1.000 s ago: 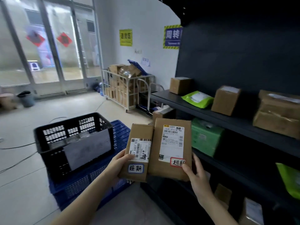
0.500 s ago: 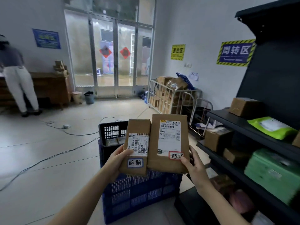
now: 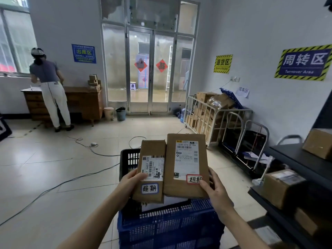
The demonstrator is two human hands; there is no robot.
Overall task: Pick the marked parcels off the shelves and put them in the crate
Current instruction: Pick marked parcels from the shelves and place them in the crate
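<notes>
Raised left hand (image 3: 131,182) grips smaller parcel (image 3: 151,149); raised right hand (image 3: 216,192) grips larger parcel (image 3: 170,186).

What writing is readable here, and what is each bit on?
"周转区 Turnover Area": striped blue sign, right wall.
"退货区": yellow sign.
"出库区": plain blue sign, left wall.
"超期": blue-edged sticker, smaller parcel.
"超期": red-edged sticker, larger parcel, partly under the right hand.
"H407 070": smaller parcel's shipping label.
"C018": larger parcel's shipping label.
Fine print, paper note, red door diamonds: too blurred.
</notes>
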